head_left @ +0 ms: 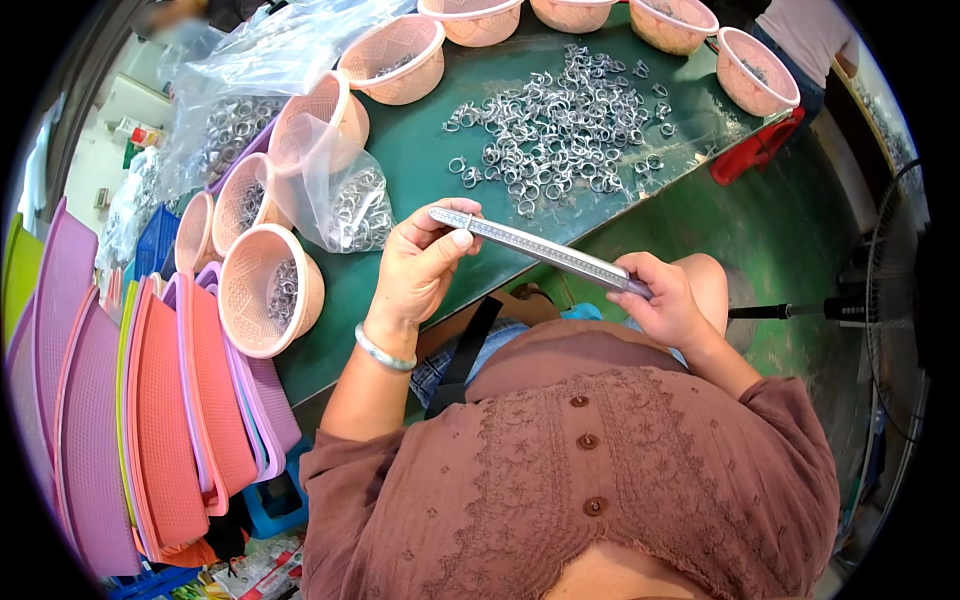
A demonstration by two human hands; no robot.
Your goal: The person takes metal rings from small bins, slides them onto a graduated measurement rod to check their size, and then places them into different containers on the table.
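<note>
tapered metal stick gripped by both hands, narrow tip up-left toward ring pile

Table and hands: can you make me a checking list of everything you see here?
Surface: green table, partly covered with small parts and baskets.
Job's things: long tapered metal stick held level between both hands; loose pile of silver rings on the table beyond it.
Clutter: pink mesh baskets, some with rings inside; clear plastic bags of rings; stacked pink and purple trays at the left.
Hands: left hand pinches the stick's thin end; right hand grips the thick end.
Cables: nothing seen.
Surroundings: standing fan at the right; green floor; another person at the table's far corner.
</note>
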